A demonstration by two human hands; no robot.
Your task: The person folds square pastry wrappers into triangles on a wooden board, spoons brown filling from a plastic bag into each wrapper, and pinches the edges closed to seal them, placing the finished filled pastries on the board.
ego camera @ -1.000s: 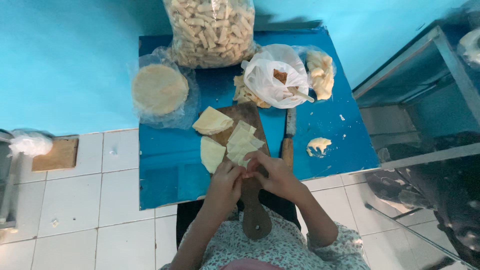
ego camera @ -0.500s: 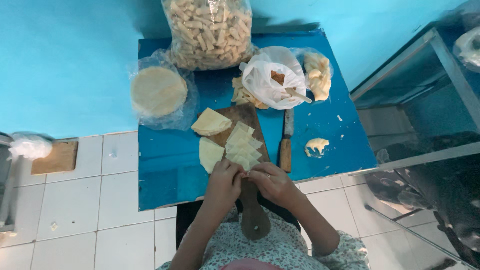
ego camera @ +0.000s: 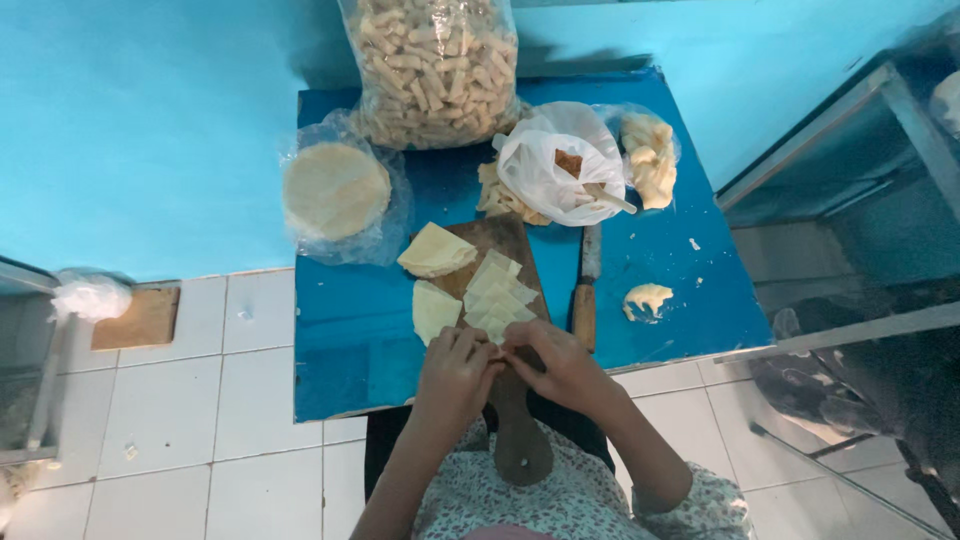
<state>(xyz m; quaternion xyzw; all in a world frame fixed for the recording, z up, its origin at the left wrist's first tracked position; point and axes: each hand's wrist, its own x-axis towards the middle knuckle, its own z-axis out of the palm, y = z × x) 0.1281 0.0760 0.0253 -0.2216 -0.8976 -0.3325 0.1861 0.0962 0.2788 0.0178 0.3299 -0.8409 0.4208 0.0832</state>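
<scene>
Pastry wrapper pieces: pale squares stacked on the wooden cutting board, at the near edge of the blue counter, within reach of both hands.

Left hand and right hand: fingers curled together over the board's near end, pinching one small piece between them; what is inside it is hidden.

Board handle: overhangs the counter toward the person's lap, bringing the work surface close.

Folded wrapper sheets and: lying on and beside the board's left side.

Knife: wooden-handled, laid flat just right of the board, blade away.

Dough scrap: loose on the counter, right.

Clear bag of round flat wrappers: left, open-topped.

White plastic bag: centre, holding brownish filling and a stick-like utensil.

Small clear bag: pale lumps, far right.

Large clear sack: against the wall, full of finished rolled pieces.
</scene>
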